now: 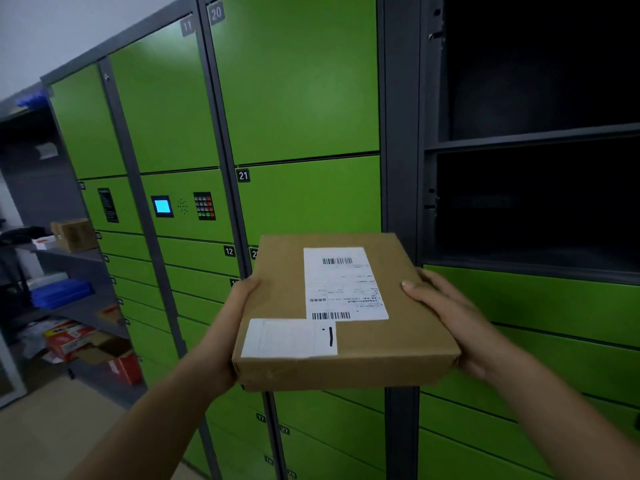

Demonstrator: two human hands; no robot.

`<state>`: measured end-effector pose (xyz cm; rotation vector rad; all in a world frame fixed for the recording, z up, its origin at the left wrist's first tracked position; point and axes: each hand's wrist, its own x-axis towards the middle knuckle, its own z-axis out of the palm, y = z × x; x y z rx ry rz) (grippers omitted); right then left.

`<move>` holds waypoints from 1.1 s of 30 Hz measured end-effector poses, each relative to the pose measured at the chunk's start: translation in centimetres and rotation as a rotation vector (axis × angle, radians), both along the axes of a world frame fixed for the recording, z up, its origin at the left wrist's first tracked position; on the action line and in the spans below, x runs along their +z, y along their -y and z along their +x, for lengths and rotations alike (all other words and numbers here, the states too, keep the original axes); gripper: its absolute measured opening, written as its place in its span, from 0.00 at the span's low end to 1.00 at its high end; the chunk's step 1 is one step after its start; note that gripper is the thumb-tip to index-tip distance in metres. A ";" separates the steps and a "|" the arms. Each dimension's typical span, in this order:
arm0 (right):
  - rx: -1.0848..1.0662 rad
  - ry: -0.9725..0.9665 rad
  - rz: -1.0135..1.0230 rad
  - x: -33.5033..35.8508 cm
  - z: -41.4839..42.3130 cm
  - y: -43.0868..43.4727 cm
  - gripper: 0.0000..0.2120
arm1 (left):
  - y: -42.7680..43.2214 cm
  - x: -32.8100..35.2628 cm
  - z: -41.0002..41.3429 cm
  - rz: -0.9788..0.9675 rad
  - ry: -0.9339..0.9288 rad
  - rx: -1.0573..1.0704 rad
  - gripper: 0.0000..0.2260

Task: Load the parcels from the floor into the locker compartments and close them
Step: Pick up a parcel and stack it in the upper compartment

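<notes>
The left grip (227,325) and right grip (450,317) clasp opposite side edges of the flat cardboard parcel (381,341), thumbs on top and fingers hidden beneath. This probably serves to hold it level, label up, for sliding in. Just beyond and above the right grip gapes an open compartment (536,209), likely the target. Its interior is too dark to read, and its door does not show.

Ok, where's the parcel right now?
In the head view, lower centre, the parcel is held between the left hand and right hand, just left of the lower open compartment.
</notes>
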<state>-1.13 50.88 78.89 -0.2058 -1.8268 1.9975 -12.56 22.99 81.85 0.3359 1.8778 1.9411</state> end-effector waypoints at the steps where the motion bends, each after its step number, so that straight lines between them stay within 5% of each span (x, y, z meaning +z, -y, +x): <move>1: -0.033 -0.051 0.025 -0.3 0.2 0.2 0.20 | -0.1 0.4 0.4 -0.013 -0.013 -0.011 0.51; 4: -0.046 -0.194 0.205 -1.4 0.7 0.9 0.32 | -0.4 -0.1 0.6 0.040 -0.021 0.045 0.29; 10: -0.083 -0.333 0.199 -1.4 1.3 0.2 0.31 | -0.2 -0.4 0.6 0.091 -0.168 0.049 0.39; 14: 0.028 -0.315 0.311 0.3 2.5 -0.6 0.31 | -0.1 2.0 0.0 0.010 -0.588 0.264 0.40; 17: 0.075 -0.318 0.599 2.8 3.1 -1.1 0.33 | 0.3 4.9 -0.9 -0.326 -0.916 0.182 0.31; 19: 0.187 -0.307 0.654 4.6 3.3 -1.0 0.32 | 0.4 6.2 -0.7 -0.456 -0.782 -0.070 0.29; 22: 0.306 -0.241 0.654 6.8 3.6 -1.0 0.30 | 0.0 6.2 0.5 -0.258 -0.321 -0.305 0.27; 28: -0.126 -0.247 0.785 7.6 4.9 -2.6 0.20 | -0.5 2.7 0.6 0.138 -0.292 -0.088 0.30; 33: -0.389 -0.137 0.535 2.1 3.7 -2.2 0.34 | -2.0 0.0 1.6 0.420 -0.211 0.050 0.32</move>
